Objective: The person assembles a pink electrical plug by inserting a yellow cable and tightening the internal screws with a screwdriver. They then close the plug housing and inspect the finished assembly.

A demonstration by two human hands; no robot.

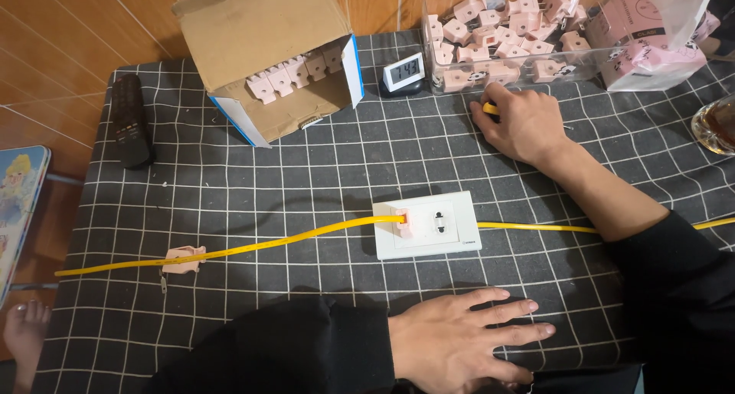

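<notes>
Yellow is the colour to watch: the right hand (524,122) is curled down on the grid-checked black table cloth (306,172), fingers pinched shut on a small yellow-tipped piece (490,108) just in front of the clear plastic bin of pink plug adapters (498,38). Left hand (467,340) lies flat and open, fingers spread, palm on the cloth, holding nothing. Between the two hands sits the white rectangular wall socket plate (429,225), with a pink plug (403,222) pushed into it. From there the long yellow cable (253,245) runs left to right across the table, passing a loose pink adapter (182,259) on the left. Farther back: an open cardboard box of pink adapters (268,57), a small white digital clock (403,72), and a black remote (130,120).
</notes>
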